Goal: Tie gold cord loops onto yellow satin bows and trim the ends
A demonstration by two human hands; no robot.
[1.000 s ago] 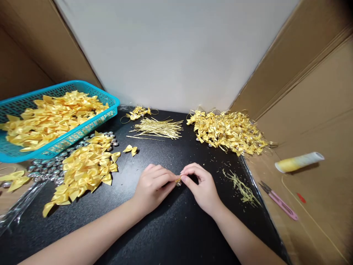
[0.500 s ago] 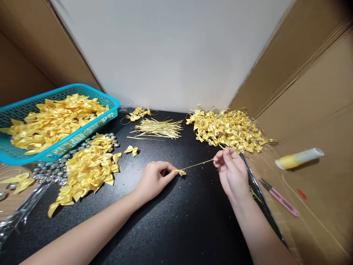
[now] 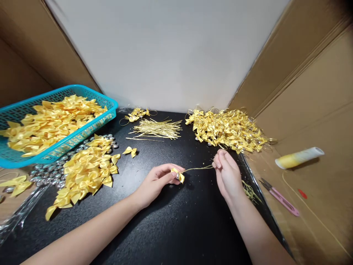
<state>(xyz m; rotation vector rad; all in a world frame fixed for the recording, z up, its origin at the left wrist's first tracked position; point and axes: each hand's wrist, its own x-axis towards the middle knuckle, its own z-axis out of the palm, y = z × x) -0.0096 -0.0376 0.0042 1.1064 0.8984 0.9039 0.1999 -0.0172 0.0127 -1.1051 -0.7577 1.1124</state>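
Between the thumb and fingers of my left hand (image 3: 157,183) is a small yellow ribbon bow (image 3: 180,176) with a silvery bead at its middle. A thin gold cord (image 3: 198,168) runs from the bow to the right. My right hand (image 3: 227,173) pinches the cord's far end with closed fingertips. Both hands are just above the black tabletop (image 3: 176,228). A single yellow bow (image 3: 130,151) lies beyond my left hand, and a heap of loose bows (image 3: 85,173) is left of it.
A turquoise basket (image 3: 110,115) of yellow bows stands at left, with silvery beads (image 3: 48,173) before it. Gold ties (image 3: 157,129) lie at the back, finished-looking corded bows (image 3: 226,129) at back right. Pink-handled snips (image 3: 284,201) and a yellow-white tube (image 3: 299,158) are at right.
The bow has turned in my left hand, showing more of its bead and ribbon. The cord, straight before, now sags slightly in two visible strands. My right hand has shifted slightly left.
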